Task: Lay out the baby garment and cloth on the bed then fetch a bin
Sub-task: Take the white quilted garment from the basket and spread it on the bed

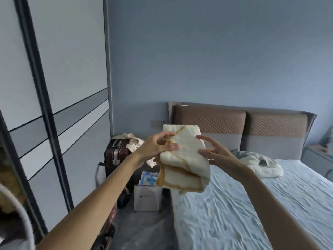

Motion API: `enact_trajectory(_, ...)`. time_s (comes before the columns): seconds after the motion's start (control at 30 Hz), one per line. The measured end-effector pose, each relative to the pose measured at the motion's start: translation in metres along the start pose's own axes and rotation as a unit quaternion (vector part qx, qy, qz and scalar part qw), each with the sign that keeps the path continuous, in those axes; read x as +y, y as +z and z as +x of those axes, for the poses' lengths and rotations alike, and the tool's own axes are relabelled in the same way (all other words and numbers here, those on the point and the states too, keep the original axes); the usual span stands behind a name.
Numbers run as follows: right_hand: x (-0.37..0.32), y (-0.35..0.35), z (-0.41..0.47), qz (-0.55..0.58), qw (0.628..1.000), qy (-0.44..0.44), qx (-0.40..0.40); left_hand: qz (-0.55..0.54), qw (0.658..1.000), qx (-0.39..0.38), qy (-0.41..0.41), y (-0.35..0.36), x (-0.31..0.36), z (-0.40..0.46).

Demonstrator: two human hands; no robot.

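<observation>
A cream quilted baby garment [185, 156] with tan trim hangs folded in the air over the left edge of the bed [252, 204]. My left hand [158, 145] pinches its upper left edge at the trim. My right hand [214, 150] has its fingers spread against the garment's right side, thumb and fingertips touching the fabric. A crumpled white cloth [261, 164] lies on the light blue sheet near the headboard. No bin is in view.
A dark red suitcase [117, 156] with cream clothes on top stands by the wall left of the bed. A white paper bag [147, 193] sits on the floor beside it. Sliding wardrobe doors [54, 105] fill the left. A nightstand [319, 156] stands at the far right.
</observation>
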State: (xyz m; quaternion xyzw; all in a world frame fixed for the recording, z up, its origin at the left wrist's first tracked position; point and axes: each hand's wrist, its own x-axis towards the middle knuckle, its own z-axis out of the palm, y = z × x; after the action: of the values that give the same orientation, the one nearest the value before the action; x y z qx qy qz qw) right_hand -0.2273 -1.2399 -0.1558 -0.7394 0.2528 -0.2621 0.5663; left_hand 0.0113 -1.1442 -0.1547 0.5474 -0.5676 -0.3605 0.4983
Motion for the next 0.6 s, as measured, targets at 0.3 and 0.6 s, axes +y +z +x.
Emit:
enact_trajectory(0.3,0.056,-0.135,0.015,-0.011,0.972,0.059,0.226,-0.067,0.984,-0.167,0.012,0.105,-0.036,0.195)
enact_trajectory(0.6,0.117,-0.262,-0.036,0.021,0.926,0.083,0.368,-0.111,0.944,-0.310,0.022,0.264,-0.053,0.323)
